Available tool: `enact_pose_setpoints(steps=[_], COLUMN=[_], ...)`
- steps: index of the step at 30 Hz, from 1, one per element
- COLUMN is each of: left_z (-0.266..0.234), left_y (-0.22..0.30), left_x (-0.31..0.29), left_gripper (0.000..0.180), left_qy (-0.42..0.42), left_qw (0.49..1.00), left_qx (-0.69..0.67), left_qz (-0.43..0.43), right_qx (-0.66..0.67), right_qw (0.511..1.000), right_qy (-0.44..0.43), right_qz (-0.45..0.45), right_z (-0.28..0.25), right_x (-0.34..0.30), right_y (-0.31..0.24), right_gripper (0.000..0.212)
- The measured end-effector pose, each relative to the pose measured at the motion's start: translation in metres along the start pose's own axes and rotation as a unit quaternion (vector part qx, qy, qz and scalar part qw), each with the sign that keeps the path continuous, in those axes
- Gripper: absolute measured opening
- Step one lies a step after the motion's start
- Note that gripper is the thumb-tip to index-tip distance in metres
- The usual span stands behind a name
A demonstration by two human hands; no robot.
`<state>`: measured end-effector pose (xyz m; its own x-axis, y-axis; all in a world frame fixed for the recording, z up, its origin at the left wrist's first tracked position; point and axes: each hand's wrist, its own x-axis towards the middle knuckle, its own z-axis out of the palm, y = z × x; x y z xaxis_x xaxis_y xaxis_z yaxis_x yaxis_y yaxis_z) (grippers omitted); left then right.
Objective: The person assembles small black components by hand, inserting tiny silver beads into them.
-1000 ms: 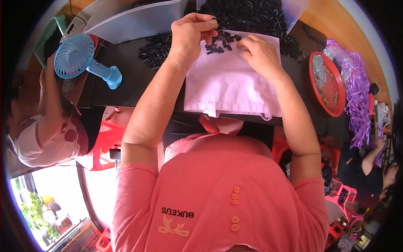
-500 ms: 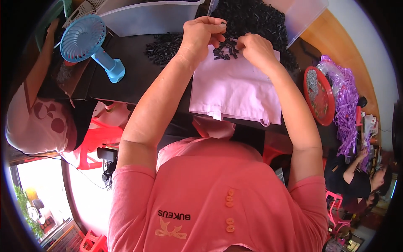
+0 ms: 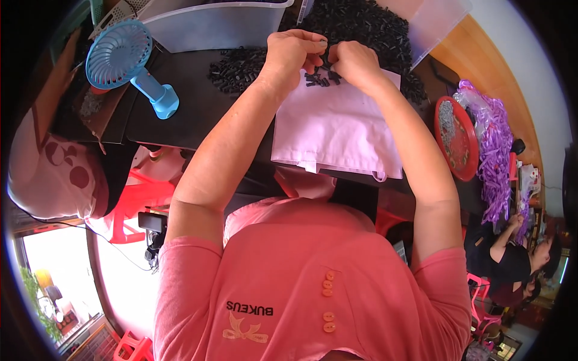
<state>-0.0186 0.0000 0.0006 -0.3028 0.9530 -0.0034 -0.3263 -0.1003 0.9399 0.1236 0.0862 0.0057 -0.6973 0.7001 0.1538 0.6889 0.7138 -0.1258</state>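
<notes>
Your left hand (image 3: 293,55) and right hand (image 3: 352,62) meet at top centre of the frame, fingertips pinched together on small black parts (image 3: 318,78). More of these lie loose just beneath both grips on the far edge of the pale pink cloth (image 3: 337,129). They are too small to tell their long axis. Behind them a heap of black pieces (image 3: 361,24) spreads over the dark bench (image 3: 198,114). At right, a red dish (image 3: 456,139) holds small grey bits; a blue handheld fan (image 3: 129,63) stands upper left
</notes>
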Motion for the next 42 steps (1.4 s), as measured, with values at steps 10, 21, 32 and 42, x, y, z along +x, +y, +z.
enact_pose_setpoints(steps=[10,21,32,42], left_z=[0.012,0.020,0.018,0.019], left_y=[-0.009,-0.009,-0.007,-0.006], left_x=[-0.006,-0.011,-0.014,-0.014], left_gripper=[0.009,0.009,0.009,0.008], left_qy=[-0.046,-0.079,-0.074,-0.086], left_qw=[0.999,0.997,0.997,0.996], left_qx=[-0.005,0.003,0.003,-0.016], left_qz=[-0.010,0.007,0.026,0.016], right_qx=[0.582,0.707,0.784,0.794], right_qw=[0.804,0.692,0.611,0.596], right_qy=[0.074,0.118,0.084,0.101], right_qz=[0.094,0.082,0.066,0.065], right_z=[-0.011,-0.002,0.011,0.010], right_x=[-0.036,-0.040,-0.044,-0.046], right_y=[0.008,0.005,0.004,-0.001], right_gripper=[0.010,0.012,0.016,0.016])
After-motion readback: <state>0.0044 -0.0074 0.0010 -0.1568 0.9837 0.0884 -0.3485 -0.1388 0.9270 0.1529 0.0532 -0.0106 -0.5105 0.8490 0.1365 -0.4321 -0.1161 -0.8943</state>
